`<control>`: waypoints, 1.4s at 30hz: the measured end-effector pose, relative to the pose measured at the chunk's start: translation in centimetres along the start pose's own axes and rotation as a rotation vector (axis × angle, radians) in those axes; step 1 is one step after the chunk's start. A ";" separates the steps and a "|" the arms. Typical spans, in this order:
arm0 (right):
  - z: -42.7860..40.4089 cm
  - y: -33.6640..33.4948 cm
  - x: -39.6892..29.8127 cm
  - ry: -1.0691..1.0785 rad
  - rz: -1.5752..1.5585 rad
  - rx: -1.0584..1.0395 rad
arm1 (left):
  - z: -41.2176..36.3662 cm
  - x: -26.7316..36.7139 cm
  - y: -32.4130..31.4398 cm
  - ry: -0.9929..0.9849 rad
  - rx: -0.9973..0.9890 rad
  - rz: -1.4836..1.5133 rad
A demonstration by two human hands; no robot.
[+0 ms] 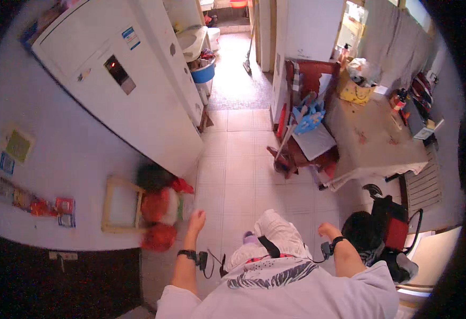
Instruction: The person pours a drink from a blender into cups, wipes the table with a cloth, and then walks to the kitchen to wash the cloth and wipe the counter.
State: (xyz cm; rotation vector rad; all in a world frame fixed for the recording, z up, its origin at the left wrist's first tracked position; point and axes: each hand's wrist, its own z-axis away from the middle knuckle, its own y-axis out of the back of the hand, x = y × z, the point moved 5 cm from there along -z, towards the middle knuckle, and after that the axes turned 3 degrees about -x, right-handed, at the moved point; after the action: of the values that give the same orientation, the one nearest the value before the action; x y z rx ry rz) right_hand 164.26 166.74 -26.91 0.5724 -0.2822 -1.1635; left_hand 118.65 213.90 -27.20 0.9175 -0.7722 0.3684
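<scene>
My left hand point(197, 221) hangs at my side above the tiled floor point(241, 171). Nearest to it are red and white bags point(159, 207), blurred, against the left wall. On the other side, my right hand point(328, 230) hangs near a black and red bag or cart point(392, 227). Both hands look loosely curled, and nothing sticks out of either one. Their palms and fingertips are hidden, so finger spacing is unclear. Each wrist wears a black strap with a small device, the left one point(193, 258) and the right one point(330, 247), with thin cables.
A white refrigerator point(137, 87) stands left of the passage. At right, a red-brown chair point(312, 79) holds a blue bag point(309, 115), beside a cloth-covered table point(376, 135) with a yellow bag point(354, 89). Beyond lie a blue basin point(203, 73) and a long-handled mop point(248, 63).
</scene>
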 end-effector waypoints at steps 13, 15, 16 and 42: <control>-25.3 22.1 -37.0 0.514 -0.721 -0.276 | -19.1 5.4 2.8 0.259 -0.304 -0.508; -26.8 27.8 -45.1 0.805 -0.864 -0.250 | -16.0 0.1 3.4 0.290 -0.241 -0.482; -27.9 30.4 -48.5 0.763 -0.807 -0.263 | -14.9 -1.0 3.0 0.310 -0.225 -0.468; -58.8 84.4 -112.8 1.143 -0.183 0.005 | -68.0 23.0 5.4 0.849 0.222 0.750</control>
State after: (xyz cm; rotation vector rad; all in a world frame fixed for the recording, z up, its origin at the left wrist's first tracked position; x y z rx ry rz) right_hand 216.02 310.12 -19.08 1.1822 0.7567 -0.8438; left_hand 160.80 272.02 -32.47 0.5473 -0.2478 1.4195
